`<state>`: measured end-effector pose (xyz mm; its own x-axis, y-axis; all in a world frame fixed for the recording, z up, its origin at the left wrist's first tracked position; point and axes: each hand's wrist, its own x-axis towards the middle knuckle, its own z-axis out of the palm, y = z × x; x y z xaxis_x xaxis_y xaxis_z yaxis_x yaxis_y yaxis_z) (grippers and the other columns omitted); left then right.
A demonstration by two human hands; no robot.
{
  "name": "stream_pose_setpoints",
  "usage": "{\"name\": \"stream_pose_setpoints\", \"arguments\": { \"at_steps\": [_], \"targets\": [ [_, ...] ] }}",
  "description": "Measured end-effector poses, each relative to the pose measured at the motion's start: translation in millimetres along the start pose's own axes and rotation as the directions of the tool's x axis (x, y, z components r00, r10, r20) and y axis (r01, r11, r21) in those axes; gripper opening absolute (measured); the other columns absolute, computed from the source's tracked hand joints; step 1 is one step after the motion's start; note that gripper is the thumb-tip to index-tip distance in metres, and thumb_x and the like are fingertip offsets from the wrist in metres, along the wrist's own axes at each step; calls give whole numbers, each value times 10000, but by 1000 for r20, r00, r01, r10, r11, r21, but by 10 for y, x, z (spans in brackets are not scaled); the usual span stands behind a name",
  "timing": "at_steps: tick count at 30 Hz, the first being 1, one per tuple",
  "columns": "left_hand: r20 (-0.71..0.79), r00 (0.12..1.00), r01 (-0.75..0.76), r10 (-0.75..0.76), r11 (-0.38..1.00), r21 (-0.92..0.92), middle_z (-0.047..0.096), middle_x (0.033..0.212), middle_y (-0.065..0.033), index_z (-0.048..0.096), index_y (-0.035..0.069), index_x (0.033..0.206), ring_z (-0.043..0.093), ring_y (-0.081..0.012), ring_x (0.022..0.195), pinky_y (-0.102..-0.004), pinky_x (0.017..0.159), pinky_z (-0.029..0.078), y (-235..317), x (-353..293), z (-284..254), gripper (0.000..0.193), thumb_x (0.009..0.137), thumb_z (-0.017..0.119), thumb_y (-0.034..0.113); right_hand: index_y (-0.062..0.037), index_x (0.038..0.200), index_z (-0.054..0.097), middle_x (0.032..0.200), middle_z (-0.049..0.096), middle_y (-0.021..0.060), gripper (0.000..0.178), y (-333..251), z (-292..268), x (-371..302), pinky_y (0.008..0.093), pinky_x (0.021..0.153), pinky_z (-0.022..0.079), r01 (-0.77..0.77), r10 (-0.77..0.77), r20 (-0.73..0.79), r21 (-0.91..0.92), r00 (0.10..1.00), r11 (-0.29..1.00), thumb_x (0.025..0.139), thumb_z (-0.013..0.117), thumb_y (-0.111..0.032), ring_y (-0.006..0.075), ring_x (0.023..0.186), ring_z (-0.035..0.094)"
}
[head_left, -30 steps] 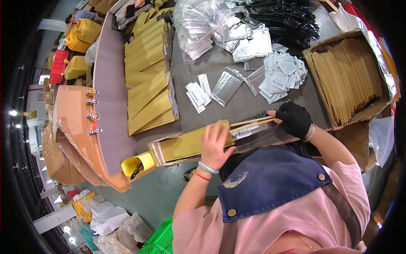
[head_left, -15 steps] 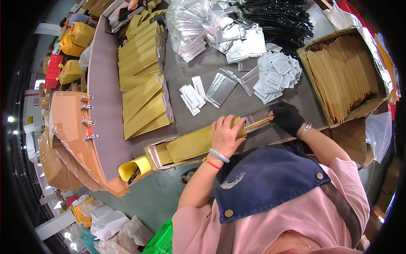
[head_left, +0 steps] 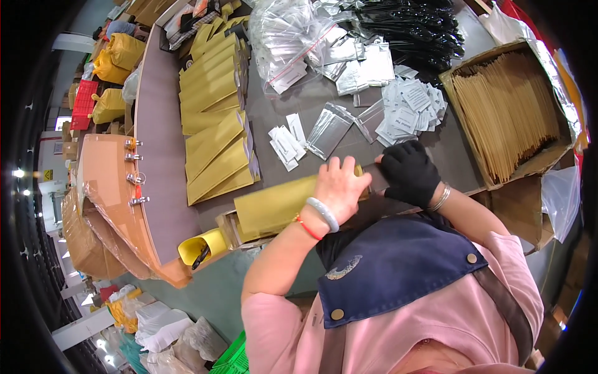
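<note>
Yellow envelope [head_left: 274,209] lies gripped by the left hand [head_left: 336,188], the right hand [head_left: 408,174] unclear in grip, near printed packets [head_left: 412,105].

mustard envelope [head_left: 274,206], black glove [head_left: 412,173], navy apron [head_left: 398,268]

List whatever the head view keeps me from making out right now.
All in the head view:
Inside of the envelope under the left hand: hidden by its own paper.
Whether the right hand holds anything: hidden by the hand itself.
Green crate: cut off by the lower edge, partly behind the sleeve.
Black heap: cut off by the upper edge.
</note>
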<state>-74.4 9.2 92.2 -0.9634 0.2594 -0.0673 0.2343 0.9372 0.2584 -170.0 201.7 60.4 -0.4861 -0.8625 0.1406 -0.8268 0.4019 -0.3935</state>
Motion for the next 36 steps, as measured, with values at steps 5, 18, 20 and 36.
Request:
{"name": "stream_pose_setpoints", "arguments": {
  "at_steps": [5,18,20,36],
  "targets": [
    [40,999,-29,29,1000,12,496,1121,-131,618,194,1034,508,-320,993,-423,863,458,-103,-3,-283,471,592,761,117,-105,1089,585,1013,572,79,613,-52,-323,201,423,884,394,71,-73,-70,-34,995,997,570,792,-357,275,970,551],
    [-419,743,506,-521,848,-158,469,1283,-169,597,53,1140,421,-386,1183,-560,1009,309,-464,-654,612,673,601,821,388,-88,1021,570,1000,549,96,585,37,-310,-112,417,901,361,-100,99,-10,-111,995,989,552,817,-334,303,975,523],
    [-354,719,565,-599,799,-205,458,1289,-175,536,48,1244,393,-396,1200,-568,1020,278,-243,-588,779,817,593,824,449,-84,1057,575,1033,555,93,599,27,-313,-99,427,922,357,-123,129,52,-103,990,987,572,811,-344,300,999,522],
    [-388,661,448,-643,752,-482,500,1255,-199,525,0,1241,455,-340,1184,-428,1007,357,-520,-548,889,758,655,822,378,-78,1172,558,1117,550,133,653,-211,373,196,430,946,364,119,-127,30,199,991,973,654,765,-417,319,1059,506]
  ]
}}
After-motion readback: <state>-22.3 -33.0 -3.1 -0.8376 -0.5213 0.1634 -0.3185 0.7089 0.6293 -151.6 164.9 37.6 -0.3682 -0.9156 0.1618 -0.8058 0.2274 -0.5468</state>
